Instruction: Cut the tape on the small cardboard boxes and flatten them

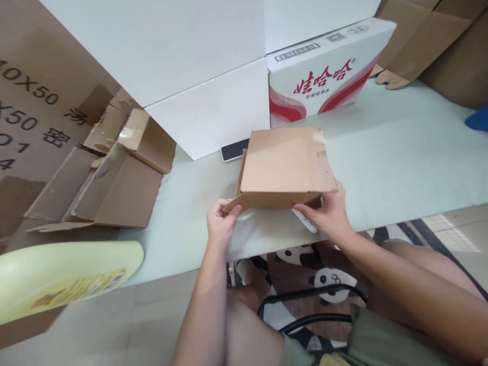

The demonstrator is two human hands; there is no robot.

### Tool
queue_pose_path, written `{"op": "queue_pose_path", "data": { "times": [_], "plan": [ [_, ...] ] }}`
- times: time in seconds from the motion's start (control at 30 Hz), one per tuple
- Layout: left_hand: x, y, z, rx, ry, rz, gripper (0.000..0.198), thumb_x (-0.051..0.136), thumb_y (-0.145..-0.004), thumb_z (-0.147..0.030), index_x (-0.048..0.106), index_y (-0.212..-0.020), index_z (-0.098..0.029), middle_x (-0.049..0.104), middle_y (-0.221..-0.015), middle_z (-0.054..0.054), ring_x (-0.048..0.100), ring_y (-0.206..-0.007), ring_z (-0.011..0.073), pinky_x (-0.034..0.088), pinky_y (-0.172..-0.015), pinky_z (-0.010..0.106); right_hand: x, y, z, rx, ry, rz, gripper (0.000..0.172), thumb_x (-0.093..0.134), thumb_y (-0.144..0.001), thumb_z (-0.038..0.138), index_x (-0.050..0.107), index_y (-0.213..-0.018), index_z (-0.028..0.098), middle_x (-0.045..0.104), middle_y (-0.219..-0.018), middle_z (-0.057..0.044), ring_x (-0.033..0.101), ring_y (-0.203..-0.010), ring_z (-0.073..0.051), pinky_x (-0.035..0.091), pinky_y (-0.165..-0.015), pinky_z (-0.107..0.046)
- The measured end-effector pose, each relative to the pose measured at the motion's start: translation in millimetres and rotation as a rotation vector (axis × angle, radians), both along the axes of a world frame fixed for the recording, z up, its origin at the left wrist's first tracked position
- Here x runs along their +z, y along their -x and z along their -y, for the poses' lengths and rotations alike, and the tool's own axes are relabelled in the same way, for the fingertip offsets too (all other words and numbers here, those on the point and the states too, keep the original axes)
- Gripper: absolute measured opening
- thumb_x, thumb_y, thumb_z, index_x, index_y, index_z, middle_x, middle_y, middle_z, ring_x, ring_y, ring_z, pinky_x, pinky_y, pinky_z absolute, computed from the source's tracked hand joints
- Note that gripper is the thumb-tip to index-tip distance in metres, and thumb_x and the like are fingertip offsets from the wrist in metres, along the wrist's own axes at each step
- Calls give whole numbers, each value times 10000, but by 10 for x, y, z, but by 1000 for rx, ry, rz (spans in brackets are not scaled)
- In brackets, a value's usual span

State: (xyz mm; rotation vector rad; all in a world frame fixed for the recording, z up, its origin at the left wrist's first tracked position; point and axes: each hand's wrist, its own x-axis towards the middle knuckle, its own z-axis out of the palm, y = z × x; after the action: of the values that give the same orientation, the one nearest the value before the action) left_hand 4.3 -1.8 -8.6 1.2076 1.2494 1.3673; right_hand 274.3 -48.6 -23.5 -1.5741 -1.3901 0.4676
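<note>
While the left hand [221, 221] pinches a flap at the near left corner, thumb in front, the right hand [332, 212] grips the near right corner, both closed on one brown cardboard box [284, 161]. Squarish and shallow, with a smooth matte top and a roughened, torn-looking right edge, the box sits between the hands at the near side of the pale green cloth [385, 142]; whether its base rests there cannot be told. Beneath its right corner pokes one white, rounded-end object [307, 221], mostly hidden. Just beyond its far left edge lies one flat, dark-faced slab [233, 151] with a pale rim. Farther back stands one glossy white carton [324, 84] with red lettering, beside plain white cardboard faces [213, 109]. Overlapping brown cartons [129, 188] crowd the left, near one smooth, pale green plastic vessel [72, 264]. At least two pandas pattern the mat [290, 277] below. Both bare forearms reach forward, the left nearly straight, the right slanting inward.
</note>
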Motion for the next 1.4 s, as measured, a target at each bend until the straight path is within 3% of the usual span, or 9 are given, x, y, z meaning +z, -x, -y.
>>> {"op": "queue_pose_path", "data": {
  "times": [0.13,0.23,0.33,0.47,0.6,0.83,1.03,1.2,1.4],
  "plan": [
    [7,31,12,10,-27,66,444,885,-578,-462,533,-615,-195,654,-702,4,608,-667,142,485,-652,266,177,-91,-54,7,10,-112,271,683,-792,477,584,-815,225,627,-947,-76,606,-953,-282,487,-892,-492],
    [58,53,54,-103,-91,-6,420,885,-606,-411,528,-586,-191,696,-1087,101,661,-910,209,518,-828,364,244,-153,-89,127,4,-286,366,612,-838,558,618,-991,225,681,-923,-56,640,-880,-250,511,-827,-421],
    [116,79,99,-222,-119,-128,399,885,-617,-365,539,-547,-180,462,-1509,139,634,-1030,242,491,-933,429,261,-174,-135,79,-9,-402,454,585,-833,634,650,-1019,224,719,-993,-73,661,-950,-265,520,-837,-402],
    [145,122,126,-415,-68,-122,276,869,-619,-387,676,-641,-192,346,-1601,122,617,-1044,270,474,-969,476,271,-137,-183,-17,22,-534,364,598,-848,559,663,-1024,247,724,-1020,-47,659,-996,-254,528,-851,-379],
    [143,131,137,-456,25,124,246,794,-644,-445,783,-760,-228,444,-1545,93,606,-1058,308,493,-950,487,269,-130,-193,-39,6,-625,346,530,-870,524,641,-1055,253,714,-1061,-44,649,-1053,-268,537,-838,-379],
    [114,61,111,-237,51,147,91,759,-636,-176,682,-641,-225,533,-1462,40,543,-1261,297,462,-994,401,370,-108,-141,5,116,-609,402,640,-810,575,674,-1006,225,736,-963,-61,677,-957,-279,553,-776,-389],
    [17,71,-10,-35,101,52,626,875,-592,-282,602,-1155,-261,582,-1362,112,587,-1211,269,493,-938,349,462,-56,-74,82,90,-781,396,672,-770,571,663,-953,220,743,-892,-70,708,-828,-266,567,-700,-388],
    [80,61,14,19,93,-90,437,867,-550,-275,678,-936,-196,720,-943,65,670,-901,240,523,-822,339,440,-74,-30,181,123,-806,401,713,-739,575,690,-912,215,725,-810,-48,684,-718,-236,547,-635,-355],
    [44,163,48,137,71,-30,214,774,-672,-363,621,-660,-214,630,-617,-17,617,-632,182,490,-603,298,504,-100,-13,211,182,-703,444,697,-714,632,693,-855,211,683,-744,-39,625,-636,-214,496,-558,-325]
  ]
}}
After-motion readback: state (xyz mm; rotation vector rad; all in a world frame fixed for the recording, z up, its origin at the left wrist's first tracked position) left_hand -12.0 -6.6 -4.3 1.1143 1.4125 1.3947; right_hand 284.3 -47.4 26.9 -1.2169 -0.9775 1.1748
